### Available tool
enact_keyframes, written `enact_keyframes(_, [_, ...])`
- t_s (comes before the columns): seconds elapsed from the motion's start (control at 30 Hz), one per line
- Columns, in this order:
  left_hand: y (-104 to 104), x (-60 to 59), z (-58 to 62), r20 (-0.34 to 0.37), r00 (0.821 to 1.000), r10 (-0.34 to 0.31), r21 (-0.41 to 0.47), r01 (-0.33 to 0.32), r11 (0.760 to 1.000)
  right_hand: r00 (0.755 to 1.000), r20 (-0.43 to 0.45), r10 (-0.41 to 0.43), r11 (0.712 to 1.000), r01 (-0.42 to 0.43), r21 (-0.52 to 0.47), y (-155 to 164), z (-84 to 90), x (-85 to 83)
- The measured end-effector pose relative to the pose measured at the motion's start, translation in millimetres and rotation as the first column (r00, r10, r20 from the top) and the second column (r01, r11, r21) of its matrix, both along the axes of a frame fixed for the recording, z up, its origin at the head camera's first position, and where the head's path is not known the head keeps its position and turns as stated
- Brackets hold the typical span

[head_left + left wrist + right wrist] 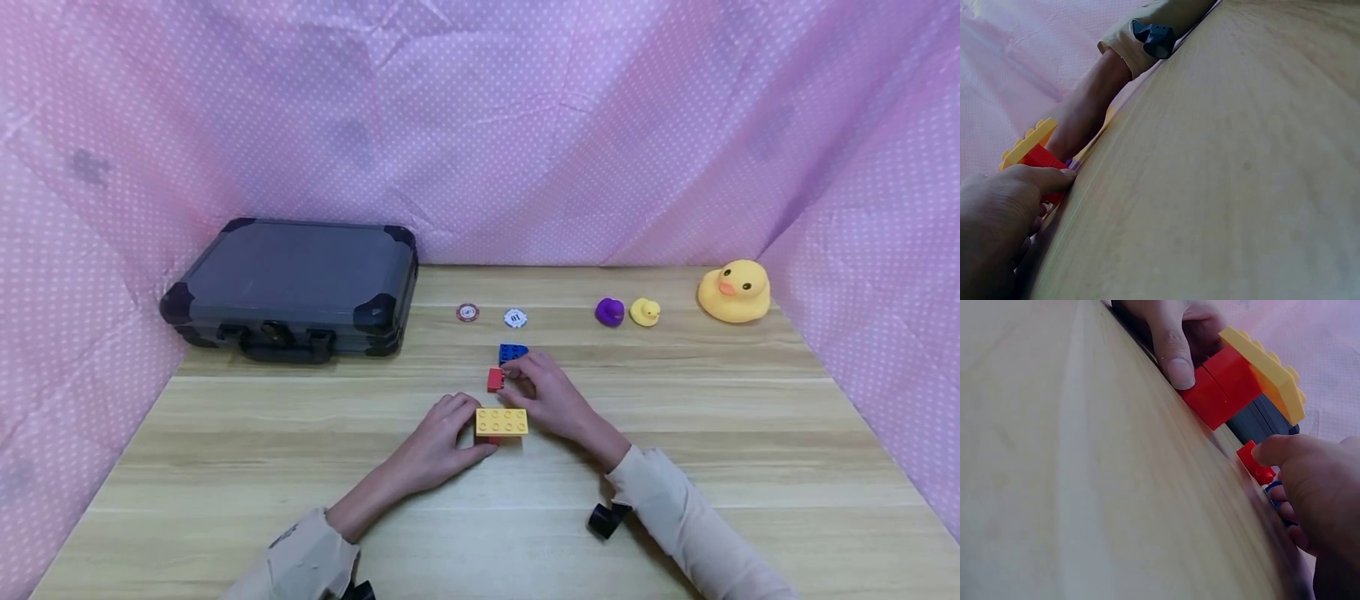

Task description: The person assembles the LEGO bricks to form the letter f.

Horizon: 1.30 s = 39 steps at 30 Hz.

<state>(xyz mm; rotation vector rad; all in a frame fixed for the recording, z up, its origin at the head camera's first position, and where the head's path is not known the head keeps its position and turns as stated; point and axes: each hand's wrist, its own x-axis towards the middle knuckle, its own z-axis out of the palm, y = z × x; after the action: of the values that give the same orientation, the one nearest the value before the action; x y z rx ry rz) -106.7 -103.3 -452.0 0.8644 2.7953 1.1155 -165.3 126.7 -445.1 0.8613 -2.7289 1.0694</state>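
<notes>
At the centre of the head view, your yellow eight-stud brick (501, 422) sits flat on top of a red block (1219, 386), studs up. Just above it in the frame lies a small red brick (495, 380), with a blue brick (512, 353) directly beyond.

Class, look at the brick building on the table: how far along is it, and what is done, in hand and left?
Done: a yellow brick already sits on red bricks, and the left hand holds that stack. In hand: the right hand pinches a small red brick lying on the table. Left: that red brick and the blue brick behind it are not yet joined to the stack.
</notes>
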Motion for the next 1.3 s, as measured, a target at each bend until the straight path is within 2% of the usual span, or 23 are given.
enact_keyframes(0.27, [0, 0.1, -1.0, 0.007, 1.000, -0.001, 0.001, 0.001, 1.000, 0.998, -0.058, -0.023, 1.000, 0.024, 0.018, -4, -1.7, 2.9])
enact_keyframes(0.53, [0, 0.5, 0.1, -0.010, 1.000, -0.003, 0.006, 0.003, 1.000, 0.998, -0.049, -0.033, 0.999, 0.034, 0.012, -5, -1.3, 4.2])
enact_keyframes(0.9, [0, -0.5, 0.0, -0.006, 1.000, -0.002, 0.008, 0.002, 1.000, 1.000, -0.023, 0.014, 0.994, -0.017, -0.105, 7, 5.4, 6.6])
enact_keyframes(1.1, [0, -0.5, -0.8, -0.008, 1.000, -0.002, 0.013, 0.002, 1.000, 1.000, 0.012, 0.009, 0.986, -0.006, -0.164, 14, 9.4, 9.1])
enact_keyframes(1.3, [0, -0.8, -0.8, -0.012, 1.000, -0.003, 0.015, 0.003, 1.000, 0.999, -0.047, 0.021, 0.981, -0.029, -0.193, 14, 15.8, 13.4])
